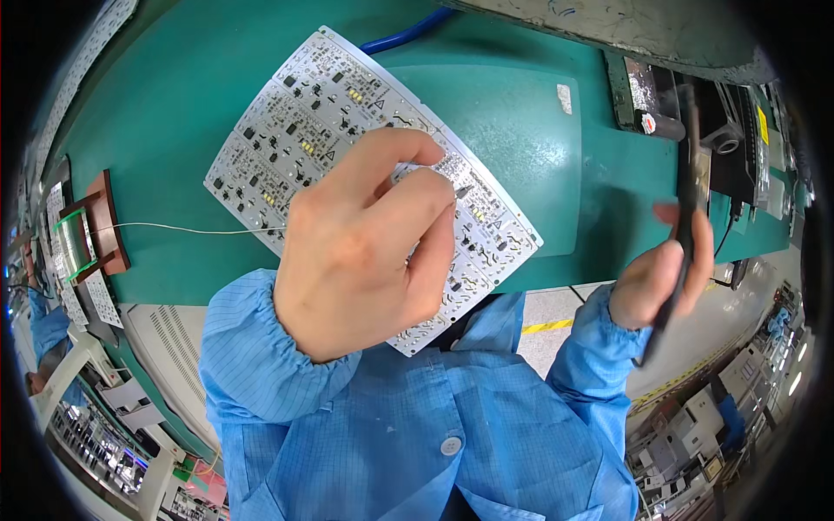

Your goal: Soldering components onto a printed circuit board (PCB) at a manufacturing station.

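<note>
A light-coloured circuit board, filled with small dark parts in repeating blocks, lies at a slant on the green mat. Over its middle is my left hand, fingers curled into a pinch. A thin solder wire runs from the left and passes under this hand, which grips it; its end is hidden. Off the board's right side, my right hand is closed around a long, dark, slim tool. Motion blurs the tool, so its exact kind cannot be made out.
At the left, a brown stand carries a reel with green edges. A blue cable and a grey housing are at the back. Dark equipment stands far right. A clear sheet covers part of the mat.
</note>
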Demonstrator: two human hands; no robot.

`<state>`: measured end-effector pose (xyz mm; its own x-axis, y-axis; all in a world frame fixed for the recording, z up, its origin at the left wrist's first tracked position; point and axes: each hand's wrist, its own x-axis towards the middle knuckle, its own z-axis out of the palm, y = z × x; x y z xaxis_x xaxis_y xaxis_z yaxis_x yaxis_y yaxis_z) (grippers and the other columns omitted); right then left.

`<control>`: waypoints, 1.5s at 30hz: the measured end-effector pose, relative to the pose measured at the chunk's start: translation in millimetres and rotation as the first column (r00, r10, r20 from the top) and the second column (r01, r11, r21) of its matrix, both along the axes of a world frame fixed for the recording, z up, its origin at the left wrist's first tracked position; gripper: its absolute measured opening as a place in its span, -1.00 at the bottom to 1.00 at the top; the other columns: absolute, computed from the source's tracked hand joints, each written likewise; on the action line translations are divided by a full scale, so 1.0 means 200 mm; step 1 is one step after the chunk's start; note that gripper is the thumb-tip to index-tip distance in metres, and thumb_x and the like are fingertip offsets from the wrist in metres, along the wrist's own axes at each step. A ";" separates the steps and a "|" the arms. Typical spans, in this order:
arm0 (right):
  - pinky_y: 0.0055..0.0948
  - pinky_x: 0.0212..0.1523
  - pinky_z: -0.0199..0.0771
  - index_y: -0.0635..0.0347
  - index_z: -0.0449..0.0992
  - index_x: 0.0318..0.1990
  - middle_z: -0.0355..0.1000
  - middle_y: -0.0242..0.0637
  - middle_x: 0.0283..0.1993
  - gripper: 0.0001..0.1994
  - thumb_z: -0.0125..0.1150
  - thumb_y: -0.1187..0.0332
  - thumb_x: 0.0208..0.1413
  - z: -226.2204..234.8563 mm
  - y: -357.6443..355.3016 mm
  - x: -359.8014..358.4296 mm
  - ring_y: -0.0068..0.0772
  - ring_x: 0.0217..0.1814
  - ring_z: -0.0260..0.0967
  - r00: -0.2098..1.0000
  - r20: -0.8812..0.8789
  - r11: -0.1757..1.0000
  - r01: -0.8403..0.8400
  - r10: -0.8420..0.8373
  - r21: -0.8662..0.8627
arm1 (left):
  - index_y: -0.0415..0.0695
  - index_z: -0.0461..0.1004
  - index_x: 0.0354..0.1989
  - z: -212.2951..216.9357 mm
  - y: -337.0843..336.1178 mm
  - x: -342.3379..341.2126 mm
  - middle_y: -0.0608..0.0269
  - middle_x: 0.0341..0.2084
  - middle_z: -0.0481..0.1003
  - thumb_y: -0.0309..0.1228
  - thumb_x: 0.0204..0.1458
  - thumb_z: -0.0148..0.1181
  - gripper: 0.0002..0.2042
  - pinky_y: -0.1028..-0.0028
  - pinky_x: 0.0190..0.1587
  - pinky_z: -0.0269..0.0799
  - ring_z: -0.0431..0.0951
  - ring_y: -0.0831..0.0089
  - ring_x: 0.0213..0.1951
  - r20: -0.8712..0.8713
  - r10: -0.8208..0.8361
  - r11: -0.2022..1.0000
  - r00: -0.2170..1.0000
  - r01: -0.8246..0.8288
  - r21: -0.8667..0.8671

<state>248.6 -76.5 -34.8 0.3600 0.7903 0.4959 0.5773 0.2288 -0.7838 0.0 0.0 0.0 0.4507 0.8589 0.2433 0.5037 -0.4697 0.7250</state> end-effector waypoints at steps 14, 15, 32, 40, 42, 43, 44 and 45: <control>-0.17 -0.16 0.22 0.30 0.46 -0.32 0.32 -0.35 -0.69 -0.77 0.12 0.28 0.00 0.13 0.06 -0.09 -0.42 -0.52 0.21 0.851 -0.287 0.891 -0.452 0.440 0.027 | -0.21 0.48 -0.51 0.00 -0.01 0.00 0.14 -0.35 0.47 -0.70 -0.26 0.23 -0.86 0.57 -0.56 0.34 0.47 0.46 -0.57 -0.047 0.015 1.000 0.999 -0.013 0.028; -0.19 -0.18 0.23 0.31 0.47 -0.35 0.32 -0.35 -0.69 -0.78 0.13 0.29 -0.01 0.13 0.07 -0.10 -0.43 -0.55 0.20 0.812 -0.324 0.865 -0.501 0.485 0.039 | -0.21 0.48 -0.51 0.00 -0.01 0.00 0.14 -0.35 0.47 -0.70 -0.26 0.23 -0.86 0.57 -0.56 0.34 0.47 0.46 -0.57 -0.046 0.015 1.000 0.999 -0.014 0.027; -0.30 -0.30 0.24 0.35 0.49 -0.40 0.31 -0.35 -0.72 -0.82 0.15 0.38 -0.09 0.14 0.12 -0.11 -0.46 -0.61 0.20 0.779 -0.359 0.841 -0.540 0.514 0.030 | -0.20 0.51 -0.52 -0.03 0.00 0.02 0.15 -0.37 0.46 -0.70 -0.29 0.23 -0.86 0.60 -0.68 0.14 0.27 0.60 -0.71 0.010 0.031 0.998 0.999 -0.031 0.058; -0.25 -0.28 0.24 0.35 0.48 -0.40 0.35 -0.27 -0.63 -0.83 0.16 0.38 -0.08 0.12 0.13 -0.11 -0.42 -0.59 0.20 0.786 -0.306 0.836 -0.545 0.537 0.067 | -0.21 0.50 -0.53 -0.02 -0.01 0.01 0.14 -0.36 0.47 -0.72 -0.32 0.21 -0.85 0.61 -0.68 0.15 0.27 0.60 -0.72 0.032 0.017 0.999 0.999 -0.019 0.042; -0.20 -0.26 0.24 0.35 0.45 -0.36 0.33 -0.28 -0.62 -0.80 0.13 0.35 -0.05 0.11 0.12 -0.10 -0.40 -0.57 0.19 0.815 -0.271 0.857 -0.504 0.513 0.109 | -0.22 0.50 -0.53 -0.02 -0.01 0.01 0.13 -0.36 0.47 -0.73 -0.32 0.20 -0.84 0.61 -0.67 0.16 0.27 0.60 -0.72 0.033 0.018 0.999 0.999 -0.020 0.040; -0.17 -0.25 0.24 0.35 0.44 -0.34 0.30 -0.30 -0.64 -0.78 0.11 0.33 -0.03 0.11 0.10 -0.10 -0.40 -0.55 0.20 0.856 -0.251 0.892 -0.436 0.452 0.117 | -0.22 0.50 -0.53 -0.01 -0.01 0.00 0.13 -0.36 0.47 -0.72 -0.32 0.20 -0.85 0.60 -0.66 0.19 0.31 0.58 -0.70 0.025 0.013 0.999 1.000 -0.014 0.029; -0.15 -0.24 0.24 0.35 0.42 -0.31 0.27 -0.33 -0.67 -0.76 0.10 0.31 0.00 0.12 0.09 -0.09 -0.41 -0.52 0.21 0.892 -0.231 0.921 -0.367 0.388 0.127 | -0.22 0.49 -0.53 0.00 -0.01 0.00 0.13 -0.35 0.47 -0.72 -0.31 0.20 -0.85 0.60 -0.64 0.23 0.35 0.55 -0.67 0.018 0.008 1.000 1.000 -0.008 0.017; -0.24 -0.23 0.25 0.35 0.41 -0.24 0.28 -0.32 -0.60 -0.73 0.05 0.28 0.03 0.09 0.08 -0.06 -0.40 -0.47 0.21 0.949 -0.105 0.948 -0.280 0.297 0.152 | -0.22 0.49 -0.53 0.00 -0.01 0.00 0.13 -0.35 0.47 -0.72 -0.31 0.20 -0.85 0.60 -0.64 0.23 0.35 0.55 -0.67 0.019 0.008 1.000 1.000 -0.008 0.018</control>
